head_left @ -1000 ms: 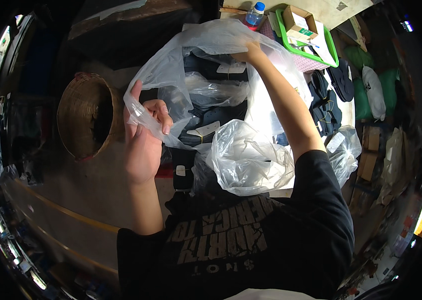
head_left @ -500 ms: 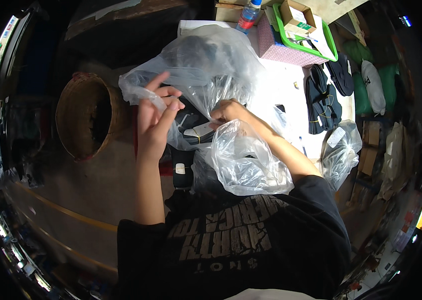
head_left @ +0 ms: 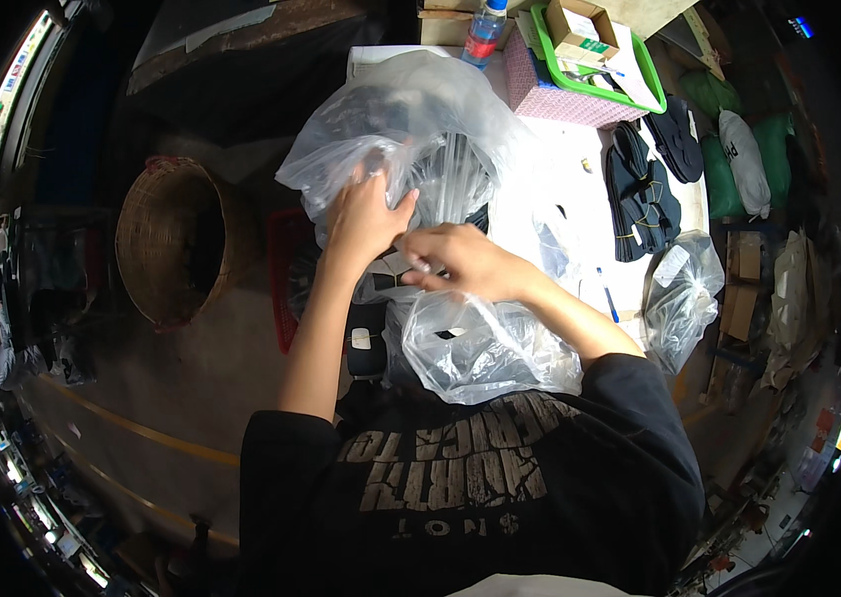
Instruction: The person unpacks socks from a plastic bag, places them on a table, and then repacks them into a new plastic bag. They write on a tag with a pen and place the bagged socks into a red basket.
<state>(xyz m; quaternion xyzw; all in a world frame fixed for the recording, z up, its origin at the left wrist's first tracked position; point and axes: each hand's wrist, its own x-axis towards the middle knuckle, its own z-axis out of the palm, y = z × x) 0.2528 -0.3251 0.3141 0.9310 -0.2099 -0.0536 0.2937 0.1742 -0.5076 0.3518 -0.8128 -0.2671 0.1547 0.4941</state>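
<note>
Cloudy plastic bag (head_left: 411, 99), crinkled, rounded, at both hands (head_left: 369, 221).

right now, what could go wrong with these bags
The large clear bag might tear where the left hand touches it. The nearer clear bag lies close to the right hand and could snag on it. The bottle stands just beyond the large clear bag and might get knocked.

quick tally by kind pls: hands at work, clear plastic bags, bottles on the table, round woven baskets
Left hand and right hand: 2
Far bag, near bag and right bag, clear plastic: at least 3, others may overlap
Bottle: 1
Round woven basket: 1
Total: at least 7
</note>
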